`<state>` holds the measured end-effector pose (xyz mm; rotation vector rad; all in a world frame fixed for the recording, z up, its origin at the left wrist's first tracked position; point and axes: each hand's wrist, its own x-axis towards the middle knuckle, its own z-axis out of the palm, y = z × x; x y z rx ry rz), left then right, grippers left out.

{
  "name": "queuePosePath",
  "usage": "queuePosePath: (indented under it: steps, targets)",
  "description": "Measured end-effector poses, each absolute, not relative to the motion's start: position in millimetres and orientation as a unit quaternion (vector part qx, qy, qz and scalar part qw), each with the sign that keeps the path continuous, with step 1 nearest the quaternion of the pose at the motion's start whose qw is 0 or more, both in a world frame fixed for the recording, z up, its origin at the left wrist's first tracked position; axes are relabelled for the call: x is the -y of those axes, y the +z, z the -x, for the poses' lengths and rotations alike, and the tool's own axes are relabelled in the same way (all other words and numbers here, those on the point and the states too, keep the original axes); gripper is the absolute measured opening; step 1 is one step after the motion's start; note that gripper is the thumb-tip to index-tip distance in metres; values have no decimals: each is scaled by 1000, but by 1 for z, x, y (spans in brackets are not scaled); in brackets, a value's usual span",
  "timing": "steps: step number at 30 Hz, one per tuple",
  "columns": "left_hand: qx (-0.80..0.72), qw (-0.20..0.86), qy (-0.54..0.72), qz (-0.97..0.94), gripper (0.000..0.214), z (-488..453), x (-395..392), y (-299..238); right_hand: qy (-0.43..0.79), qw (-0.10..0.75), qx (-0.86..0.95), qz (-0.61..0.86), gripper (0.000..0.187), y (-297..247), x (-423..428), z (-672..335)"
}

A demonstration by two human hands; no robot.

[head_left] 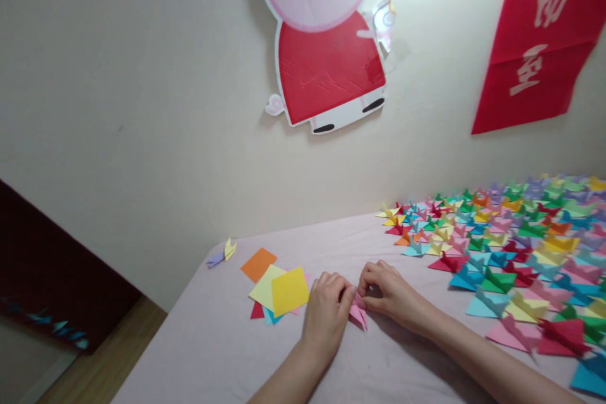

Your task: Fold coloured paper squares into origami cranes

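A small pink folded paper (358, 314) stands between my hands near the middle of the table, its narrow points toward me. My left hand (330, 303) pinches its left side, fingers curled and thumb pressed in. From the right, my right hand (386, 293) grips its upper part between thumb and fingertips. The fingers cover much of the paper, so its full shape is hidden. Just left of my left hand lie loose square sheets: a yellow sheet (290, 291) on top, a pale yellow sheet (266, 289), an orange sheet (258, 264), with red, blue and pink edges showing below.
Rows of colourful folded paper cranes (516, 278) cover the table's right side. Two more folded pieces, one yellow (230, 249) and one purple (216, 259), sit at the far left corner. A pale cloth (208, 353) covers the table, which meets the wall (165, 107) behind.
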<state>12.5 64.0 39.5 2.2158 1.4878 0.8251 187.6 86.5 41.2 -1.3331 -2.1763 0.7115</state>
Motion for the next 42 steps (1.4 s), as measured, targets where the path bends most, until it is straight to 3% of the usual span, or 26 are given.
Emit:
queuePosePath:
  steps: [16,42]
  targets:
    - [-517,171,281,-790,12,-11,-61,38,246,247,804,482,7,41,-85,-188]
    - [-527,158,275,-788,22,-12,-63,36,233,227,816,477,5,39,-86,-187]
